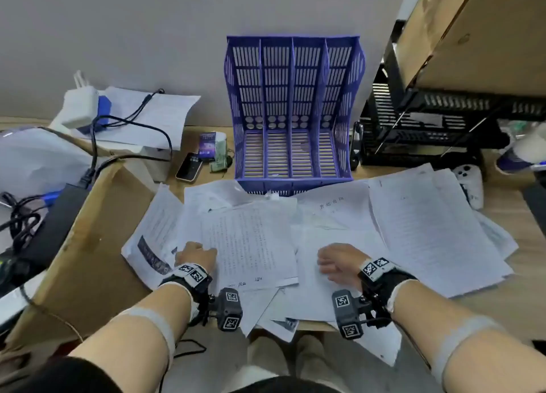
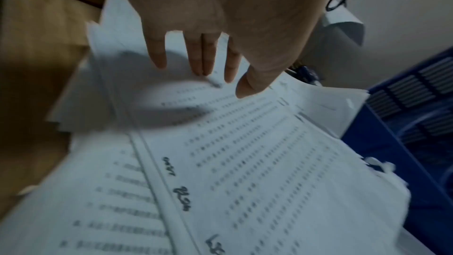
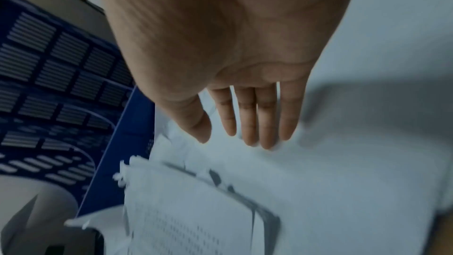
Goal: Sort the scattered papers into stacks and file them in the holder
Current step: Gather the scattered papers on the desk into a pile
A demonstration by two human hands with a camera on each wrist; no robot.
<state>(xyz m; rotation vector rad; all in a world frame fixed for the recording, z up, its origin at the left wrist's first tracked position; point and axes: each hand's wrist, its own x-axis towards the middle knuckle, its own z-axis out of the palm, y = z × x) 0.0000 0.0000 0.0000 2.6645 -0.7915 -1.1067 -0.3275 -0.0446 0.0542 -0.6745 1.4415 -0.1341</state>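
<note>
1. White, thin sheets make up the papers [image 1: 310, 233]: a loose, overlapping spread on the wooden desk [image 1: 100, 245], from the foot of the holder [image 1: 292, 112] to the desk's near edge, where a few corners hang over.
2. We judge them light, limp and slick on one another; a single sheet will droop if lifted by one corner, and a push will slide its neighbours along.
3. Our left hand [image 1: 196, 256] lies on the printed sheet [image 1: 251, 245] toward the near left of the spread. In the left wrist view its fingers [image 2: 203, 55] are straight and slightly apart, gripping nothing.
4. Our right hand [image 1: 339, 262] rests palm down on a blank sheet [image 1: 322, 292] near the near edge. Its fingers [image 3: 250, 119] are straight and close together, also holding nothing.
5. The purple plastic holder stands upright at the far edge, against the wall, with its four slots empty.
6. We would take hold along a long edge, thumb under and fingers on top, or sweep sheets together flat before squaring them.
7. A squared stack should be stiffer; we would grip its two sides and lower it on edge into a slot.
</note>
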